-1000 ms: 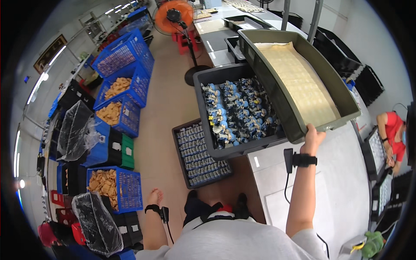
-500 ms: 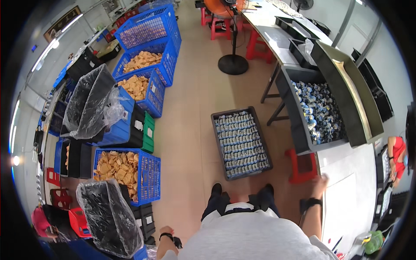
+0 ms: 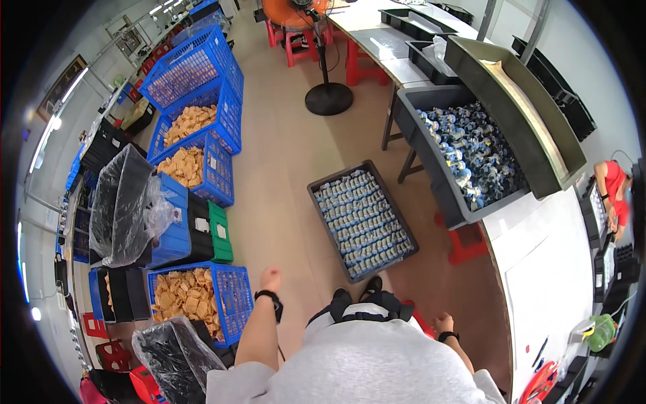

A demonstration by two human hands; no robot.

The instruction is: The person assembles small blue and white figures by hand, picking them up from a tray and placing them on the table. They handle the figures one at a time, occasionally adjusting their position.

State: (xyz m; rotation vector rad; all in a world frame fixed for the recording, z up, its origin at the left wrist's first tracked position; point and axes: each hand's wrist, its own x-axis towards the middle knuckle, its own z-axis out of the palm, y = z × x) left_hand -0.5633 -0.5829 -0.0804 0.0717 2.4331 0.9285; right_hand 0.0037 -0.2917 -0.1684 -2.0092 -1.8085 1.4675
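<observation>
My left hand [image 3: 271, 279] hangs in the air beside a blue plastic crate [image 3: 233, 296]; its fingers are blurred and nothing shows held in it. My right hand [image 3: 443, 324] is low by my hip, left of the white table's edge, with loosely bent fingers and nothing in them. On the floor just in front of my shoes lies a dark tray [image 3: 408, 229]. Neat rows of small grey-and-blue parts [image 3: 363, 219] fill it. Neither hand touches the tray.
Blue crates [image 3: 232, 128] of tan pieces and black bins [image 3: 121, 202] lined with clear plastic line the left. A fan [image 3: 328, 99] stands ahead. Right, a grey bin [image 3: 431, 158] of blue-and-white parts sits by the white table [image 3: 538, 269], above a red stool [image 3: 465, 244]. A person [image 3: 614, 188] works far right.
My left hand has swung forward and up, while my right has dropped back from the table edge. My view has turned slightly, and the tray now appears farther left, with a shoe close to it.
</observation>
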